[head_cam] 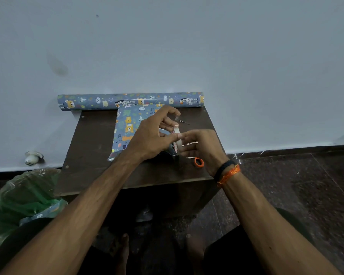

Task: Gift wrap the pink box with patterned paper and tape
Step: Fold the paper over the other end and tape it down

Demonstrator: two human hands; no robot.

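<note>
A box wrapped in blue animal-patterned paper (125,128) lies on the dark wooden table (91,147); no pink shows. Above its right end both hands hold a roll of clear tape (176,141) upright. My left hand (151,135) reaches over the box and pinches at the top of the roll with thumb and fingers. My right hand (203,149) grips the roll from the right side. The box's right end is hidden behind the hands.
A roll of the same patterned paper (130,101) lies along the table's far edge against the wall. Orange-handled scissors (199,162) lie under my right hand. A green plastic bag with paper scraps (22,199) sits on the floor at left.
</note>
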